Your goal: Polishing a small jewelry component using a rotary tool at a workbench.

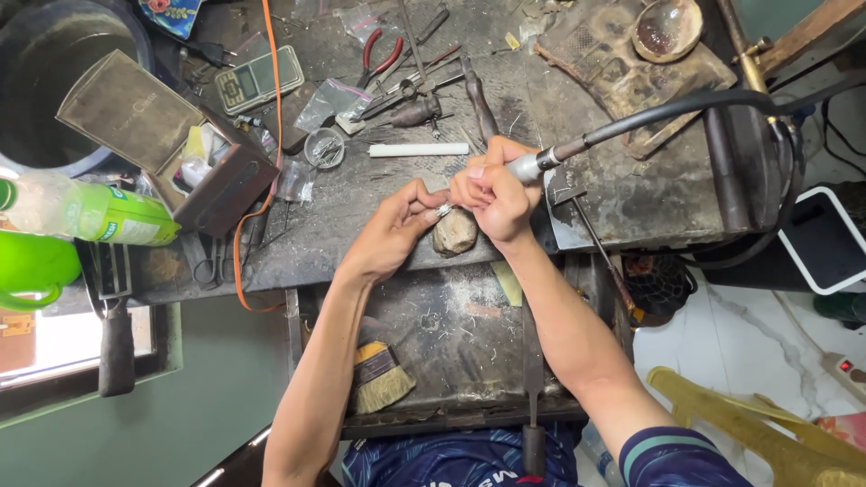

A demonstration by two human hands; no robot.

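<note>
Ring (444, 209), small and silvery, sits pinched in the left hand (397, 230) fingertips just above a wooden bench peg (454, 233). Right hand (494, 191) grips a rotary handpiece (528, 166) against it. Beyond the peg, farther back on the bench (631, 203), lies a white stick (419, 150).

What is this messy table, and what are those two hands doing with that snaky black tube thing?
The camera sits on the person's head and looks down at a workbench. The left hand pinches a tiny shiny piece over a small wooden peg. The right hand holds a metal tool tip on a long bendy black hose, pressed to the piece. Around them lie red-handled pliers, a white stick, a small scale and, in the tray below, a brush.
</note>
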